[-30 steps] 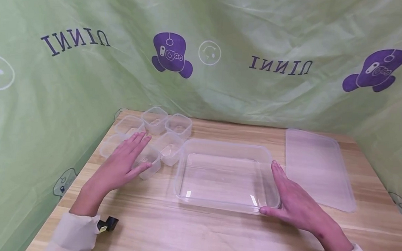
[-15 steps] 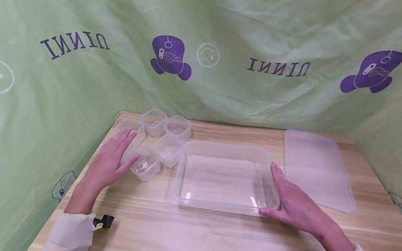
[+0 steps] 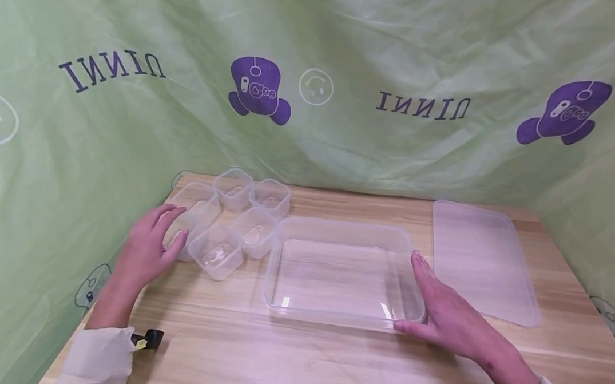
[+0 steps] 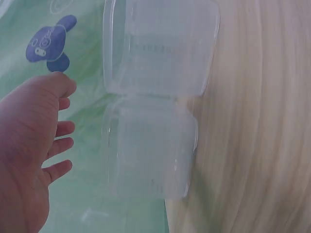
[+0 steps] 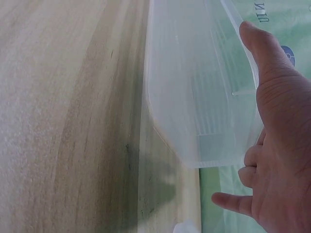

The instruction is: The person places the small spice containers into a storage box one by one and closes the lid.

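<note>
Left hand (image 3: 141,252), from the head camera, is relaxed beside six small clear tubs (image 3: 215,268) on the counter (image 3: 259,356); the right hand (image 3: 444,309) spreads against the right end of a large clear container (image 3: 338,319), with a flat translucent sheet (image 3: 485,263) farther right. In the left wrist view, a gap parts the fingers (image 4: 62,145) from two tubs. In the right wrist view, the thumb (image 5: 265,48) touches the container's rim (image 5: 233,12).

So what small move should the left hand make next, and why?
Perhaps lower the left hand and pinch the small cup nearest it, since the left wrist view shows a gap between its fingers and that cup, while the right hand rests against the large box.
</note>
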Motion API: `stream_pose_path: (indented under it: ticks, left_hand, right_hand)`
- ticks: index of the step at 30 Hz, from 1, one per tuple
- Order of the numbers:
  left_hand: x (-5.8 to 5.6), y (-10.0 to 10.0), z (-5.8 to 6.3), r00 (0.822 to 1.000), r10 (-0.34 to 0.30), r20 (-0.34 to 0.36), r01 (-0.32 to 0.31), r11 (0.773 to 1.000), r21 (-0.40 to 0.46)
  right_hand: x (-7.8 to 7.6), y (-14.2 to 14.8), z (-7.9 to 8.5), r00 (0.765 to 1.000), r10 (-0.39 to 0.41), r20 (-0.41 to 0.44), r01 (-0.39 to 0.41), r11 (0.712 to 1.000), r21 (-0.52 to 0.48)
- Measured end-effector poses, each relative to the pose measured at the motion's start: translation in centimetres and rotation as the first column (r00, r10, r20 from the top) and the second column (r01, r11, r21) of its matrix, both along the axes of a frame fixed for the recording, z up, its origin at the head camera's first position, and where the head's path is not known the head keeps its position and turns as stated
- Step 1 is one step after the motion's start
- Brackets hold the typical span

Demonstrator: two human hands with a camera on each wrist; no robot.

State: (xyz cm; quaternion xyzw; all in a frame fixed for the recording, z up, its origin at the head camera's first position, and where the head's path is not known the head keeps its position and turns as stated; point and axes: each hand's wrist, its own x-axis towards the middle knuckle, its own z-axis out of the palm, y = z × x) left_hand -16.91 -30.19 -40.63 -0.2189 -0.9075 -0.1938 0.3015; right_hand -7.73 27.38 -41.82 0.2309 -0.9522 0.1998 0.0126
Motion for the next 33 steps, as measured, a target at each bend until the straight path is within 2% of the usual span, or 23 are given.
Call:
stream_pose_path:
  ticks: [2,5,11,19,25,27,33]
  left_hand:
    - [0.0,-0.3,-0.1,1.000,0.012,-0.011,-0.012,1.000,0.016]
    - [0.1,-0.8,-0.3,0.999,0.039,0.019,-0.039,0.999,0.020]
    - [0.9,-2.0,-0.7,0.982,0.101,0.157,-0.106,0.994,0.027]
    - [1.0,-2.7,-0.8,0.941,0.126,0.315,-0.143,0.989,0.032]
    - [1.2,-3.3,-0.9,0.885,0.114,0.451,-0.141,0.990,0.026]
    - [1.1,-3.4,-0.9,0.873,0.109,0.476,-0.135,0.991,0.022]
    - [1.0,-3.6,-0.9,0.875,0.090,0.475,-0.105,0.994,0.006]
  right_hand:
    - [0.0,0.0,0.0,1.000,-0.003,0.011,0.003,1.000,-0.004]
    - [0.1,0.0,0.0,1.000,-0.010,0.019,0.011,1.000,-0.014]
    - [0.3,-0.3,-0.2,0.999,-0.013,0.035,0.014,0.999,-0.029]
    - [0.2,0.0,0.0,1.000,-0.016,0.018,0.016,1.000,-0.019]
    - [0.1,0.0,0.0,1.000,-0.016,0.016,0.016,1.000,-0.011]
    - [0.1,0.0,0.0,1.000,-0.017,0.014,0.017,1.000,-0.008]
    - [0.1,0.0,0.0,1.000,-0.017,0.011,0.018,1.000,-0.014]
